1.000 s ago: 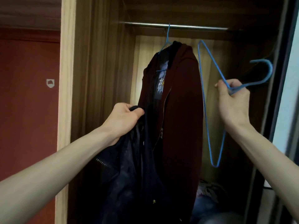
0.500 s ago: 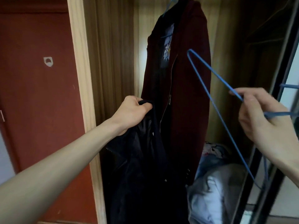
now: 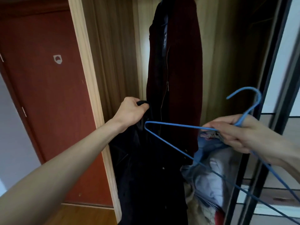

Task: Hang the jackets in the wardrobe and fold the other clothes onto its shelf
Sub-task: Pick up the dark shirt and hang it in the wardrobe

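Dark jacket (image 3: 146,168) hangs from left hand (image 3: 131,112), fingers clenched on collar; right hand (image 3: 240,132) pinches blue hanger (image 3: 178,125) neck, tip aimed at jacket for threading.

- Dark red jacket (image 3: 181,65) — zipped, hanging upright inside the wardrobe (image 3: 113,54), upper centre.
- Black jacket (image 3: 146,172) — limp, held by its collar, lower centre.
- Blue wire hanger (image 3: 175,125) — tilted, right.
- Heaped clothes (image 3: 211,176), lower right.
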The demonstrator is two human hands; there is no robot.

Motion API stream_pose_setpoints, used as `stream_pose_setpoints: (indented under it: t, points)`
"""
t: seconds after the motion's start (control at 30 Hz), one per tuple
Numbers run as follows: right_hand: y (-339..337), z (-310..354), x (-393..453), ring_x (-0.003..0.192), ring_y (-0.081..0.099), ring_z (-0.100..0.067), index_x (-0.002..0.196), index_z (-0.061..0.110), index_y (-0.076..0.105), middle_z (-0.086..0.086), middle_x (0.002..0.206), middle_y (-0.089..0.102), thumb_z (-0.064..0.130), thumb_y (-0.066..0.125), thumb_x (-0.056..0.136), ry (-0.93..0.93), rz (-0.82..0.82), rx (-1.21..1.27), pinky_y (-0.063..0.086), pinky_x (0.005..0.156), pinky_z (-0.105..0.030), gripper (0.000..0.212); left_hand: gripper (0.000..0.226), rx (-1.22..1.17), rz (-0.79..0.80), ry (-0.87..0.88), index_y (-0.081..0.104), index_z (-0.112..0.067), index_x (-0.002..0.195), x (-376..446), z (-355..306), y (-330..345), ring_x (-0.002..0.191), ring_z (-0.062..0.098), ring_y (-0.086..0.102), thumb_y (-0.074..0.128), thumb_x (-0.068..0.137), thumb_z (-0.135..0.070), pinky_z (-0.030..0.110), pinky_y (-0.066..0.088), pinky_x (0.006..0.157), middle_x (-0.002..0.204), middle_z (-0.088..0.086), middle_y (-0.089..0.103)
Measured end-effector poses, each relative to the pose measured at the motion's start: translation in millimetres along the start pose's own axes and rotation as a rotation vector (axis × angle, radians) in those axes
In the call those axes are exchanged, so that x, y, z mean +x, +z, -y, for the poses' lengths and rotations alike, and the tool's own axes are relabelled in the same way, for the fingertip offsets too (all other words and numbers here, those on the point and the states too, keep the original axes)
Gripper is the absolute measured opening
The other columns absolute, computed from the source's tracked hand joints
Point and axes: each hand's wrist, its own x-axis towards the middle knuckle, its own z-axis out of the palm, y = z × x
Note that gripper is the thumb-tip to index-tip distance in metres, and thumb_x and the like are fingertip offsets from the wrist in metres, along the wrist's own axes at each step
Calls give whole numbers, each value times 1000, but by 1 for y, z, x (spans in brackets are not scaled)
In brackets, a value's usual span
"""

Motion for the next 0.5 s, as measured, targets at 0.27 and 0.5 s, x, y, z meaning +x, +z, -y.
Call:
stream_pose_setpoints:
  t: [0.27,0.5]
  points:
    - [58,-20,7,33,24,-8,112,2,63,2,46,32,9,50,108,28,-74,107,19,33,-19,15,25,406,103,276,70,-26,77,-58,-37,40,67,16,71,67,100,-37,38,59,65,72,3,73]
    - [85,-56,-13,35,31,-7,104,24,47,6,46,36,4,50,106,-126,-264,353,26,37,-21,21,21,630,256,387,60,-35,80,-118,-51,50,68,7,66,70,99,-31,32,52,59,75,-7,68]
